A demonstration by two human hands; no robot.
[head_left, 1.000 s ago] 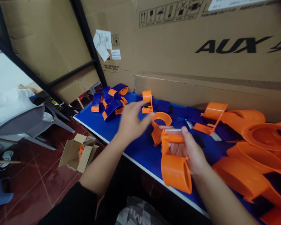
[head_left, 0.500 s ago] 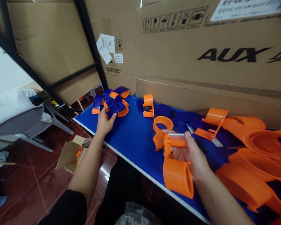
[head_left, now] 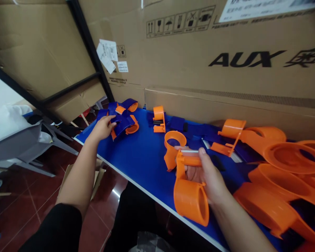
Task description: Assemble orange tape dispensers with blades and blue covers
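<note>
My right hand (head_left: 208, 175) grips an orange tape dispenser (head_left: 190, 201) above the blue table, its metal strip facing up and its wide ring hanging toward me. My left hand (head_left: 103, 128) reaches over the far-left cluster. Its fingers are slightly apart at the edge of a blue-and-orange tape dispenser (head_left: 122, 126) and appear to touch it; no firm hold shows. Several more dispensers lie in that cluster, partly covered by the hand. Just beyond my right hand, another orange dispenser (head_left: 174, 140) stands on the table.
Large orange dispensers (head_left: 294, 157) are heaped at the right. A smaller orange dispenser (head_left: 159, 119) and dark blue strips (head_left: 204, 131) line the back, by a tall cardboard box (head_left: 173, 63). An open carton (head_left: 97, 178) and a grey chair (head_left: 28, 147) stand left of the table (head_left: 136, 164).
My left hand has drawn back to the left across the cluster, and an orange edge now shows beside it. The right hand keeps its dispenser in much the same pose. The view has shifted slightly.
</note>
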